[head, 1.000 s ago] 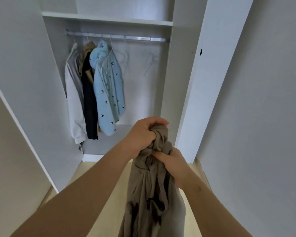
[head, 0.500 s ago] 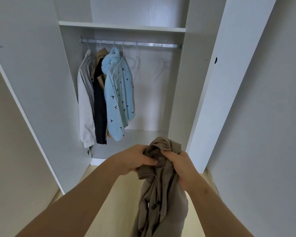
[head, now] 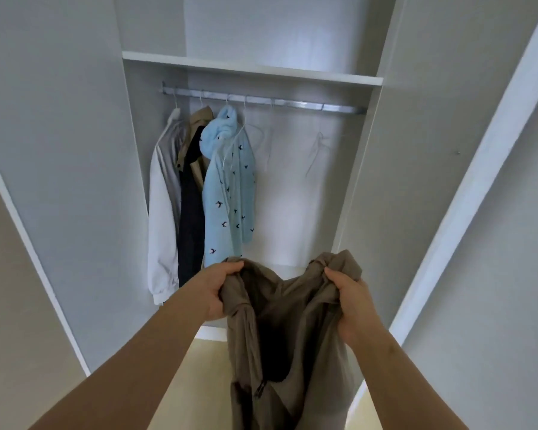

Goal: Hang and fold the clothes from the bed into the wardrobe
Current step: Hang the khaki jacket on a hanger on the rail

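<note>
The taupe garment (head: 280, 336) hangs near, before the open wardrobe (head: 135, 150), its top edge held by the left hand (head: 218, 293) and right hand (head: 351, 302), fingers (head: 232, 267) curled tight on bunched cloth. The hands stand apart, judged to spread the opening for a hanger. Empty hangers (head: 319, 145) sit on the rail (head: 292, 103), right of the pale blue jacket (head: 230, 193).

— Can you read anything from where you stand?

— No. You have no lettering, label, brand or number legible anywhere in your view.

— Any marks at all?

— Only small dark bird shapes printed on the light blue garment (head: 230, 193) hanging from the rail (head: 292, 103). They are a pattern, not writing. The brown garment (head: 292, 305) you hold up shows no readable tag.
</note>
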{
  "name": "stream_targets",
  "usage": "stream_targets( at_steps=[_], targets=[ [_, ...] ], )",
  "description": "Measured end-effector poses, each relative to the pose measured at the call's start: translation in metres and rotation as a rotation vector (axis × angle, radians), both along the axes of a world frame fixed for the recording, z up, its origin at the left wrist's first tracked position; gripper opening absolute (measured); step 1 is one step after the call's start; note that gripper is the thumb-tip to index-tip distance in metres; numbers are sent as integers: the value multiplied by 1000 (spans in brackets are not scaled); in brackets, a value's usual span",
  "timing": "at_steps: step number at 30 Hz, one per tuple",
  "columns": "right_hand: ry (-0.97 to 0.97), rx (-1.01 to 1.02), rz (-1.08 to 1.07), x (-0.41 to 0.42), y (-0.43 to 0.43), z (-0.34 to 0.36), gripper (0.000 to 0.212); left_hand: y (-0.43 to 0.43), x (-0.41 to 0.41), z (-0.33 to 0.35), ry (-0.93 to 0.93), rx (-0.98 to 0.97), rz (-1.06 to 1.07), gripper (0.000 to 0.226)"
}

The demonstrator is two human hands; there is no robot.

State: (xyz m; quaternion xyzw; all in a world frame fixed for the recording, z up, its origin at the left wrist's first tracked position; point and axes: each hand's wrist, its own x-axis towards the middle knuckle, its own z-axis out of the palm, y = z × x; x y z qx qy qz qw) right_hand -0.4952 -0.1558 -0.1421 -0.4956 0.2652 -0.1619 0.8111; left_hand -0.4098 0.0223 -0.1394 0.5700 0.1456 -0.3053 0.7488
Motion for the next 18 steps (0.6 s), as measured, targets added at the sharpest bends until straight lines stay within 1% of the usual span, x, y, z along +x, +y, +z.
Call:
stream_targets(
  at_steps=[2,4,6,8,11,13,15,18],
  targets=[
    [-11,1,-30,35,11,6,16,20,29,4,-35,48,54,15],
    [2,-14,-38,68,21,11,16,40,58,8,-122,115,85,13],
    [39,-45,-44,96,31,13,16,55,86,10,-237,180,63,8],
    [64,-69,-35,120,40,11,16,64,110,7,-352,246,34,9],
    [113,-141,-11,149,47,2,19,69,137,4,-447,358,1,12],
    [162,-206,-4,165,48,-5,16,70,154,-1,-435,333,16,14],
    [183,-235,2,180,48,-11,14,72,170,-3,-361,222,89,23],
    [154,-221,16,206,47,-16,18,72,197,-6,-238,70,204,35]
  ],
)
